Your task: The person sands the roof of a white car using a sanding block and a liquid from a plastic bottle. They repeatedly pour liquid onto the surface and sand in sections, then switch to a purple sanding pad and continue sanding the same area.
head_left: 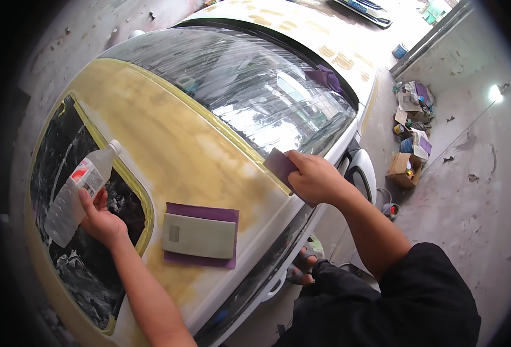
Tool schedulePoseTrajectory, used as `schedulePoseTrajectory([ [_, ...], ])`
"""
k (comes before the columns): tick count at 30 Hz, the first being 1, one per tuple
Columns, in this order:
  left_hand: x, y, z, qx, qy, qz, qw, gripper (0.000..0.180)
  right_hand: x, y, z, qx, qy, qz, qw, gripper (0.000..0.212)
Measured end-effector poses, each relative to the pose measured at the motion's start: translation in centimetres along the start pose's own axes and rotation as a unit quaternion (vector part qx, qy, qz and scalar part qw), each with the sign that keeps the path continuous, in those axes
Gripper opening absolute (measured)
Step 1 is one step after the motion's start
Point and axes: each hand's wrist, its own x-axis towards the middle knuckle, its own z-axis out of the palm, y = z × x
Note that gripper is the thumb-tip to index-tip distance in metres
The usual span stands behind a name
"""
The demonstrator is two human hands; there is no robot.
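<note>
My left hand point(103, 223) grips a clear plastic bottle point(64, 215) with a white cap and a red-and-white label, tilted over the dark sunroof glass point(82, 283). My right hand point(316, 178) pinches a piece of dark purple sandpaper point(278, 165) at the roof's front corner, by the windshield point(255, 104). Between my arms a pale, flat sanding block point(200, 237) rests on a purple sandpaper sheet point(236, 215). Both lie on the car roof point(168, 130), which is patchy yellow and white.
Yellow masking tape point(192, 104) edges the windshield and sunroof. A purple sheet point(325, 78) lies at the windshield's far side. The white side mirror point(364, 168) juts out beyond my right hand. Cardboard boxes point(403, 170) and cans stand along the right wall.
</note>
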Motion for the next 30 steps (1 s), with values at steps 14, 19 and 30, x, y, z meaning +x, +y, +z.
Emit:
schedulePoseTrajectory([
  [14, -0.2, 0.1, 0.2, -0.002, -0.002, 0.007, 1.0, 0.05, 0.2, 0.5, 1.6, 0.044, -0.01, -0.103, 0.994, 0.054],
  [19, -0.4, 0.4, 0.5, -0.007, 0.001, -0.001, 1.0, 0.051, 0.9, -0.7, 2.7, 0.069, -0.01, -0.096, 0.993, 0.052],
  [30, -0.8, 0.5, 0.9, -0.014, 0.003, 0.015, 1.0, 0.051, 0.7, -2.2, 4.9, 0.109, 0.113, -0.02, 0.987, 0.036],
])
